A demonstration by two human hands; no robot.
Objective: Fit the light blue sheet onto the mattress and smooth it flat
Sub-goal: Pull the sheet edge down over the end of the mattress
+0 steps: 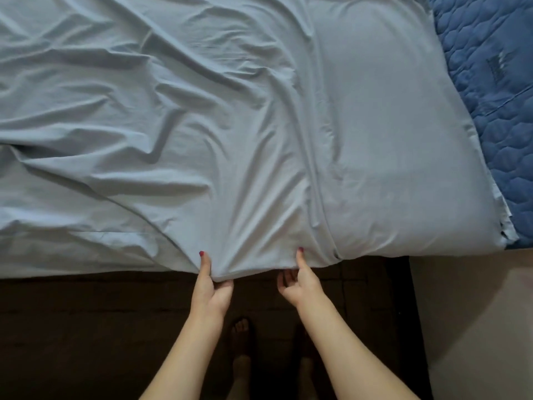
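The light blue sheet (178,116) lies wrinkled across the mattress, with deep folds fanning out from the near edge. My left hand (212,280) pinches the sheet's near edge, thumb on top and fingers underneath. A short way to the right, my right hand (297,280) pinches the same edge, thumb on top with its fingers curled below. A smoother raised part of the sheet (389,140) covers a bulge on the right, ending at the bed's corner.
A dark blue quilted cover (496,90) shows at the right beyond the sheet. The dark bed side (86,327) drops below the sheet's edge. My bare feet (242,342) stand on the floor close to it. Pale floor (476,327) lies at lower right.
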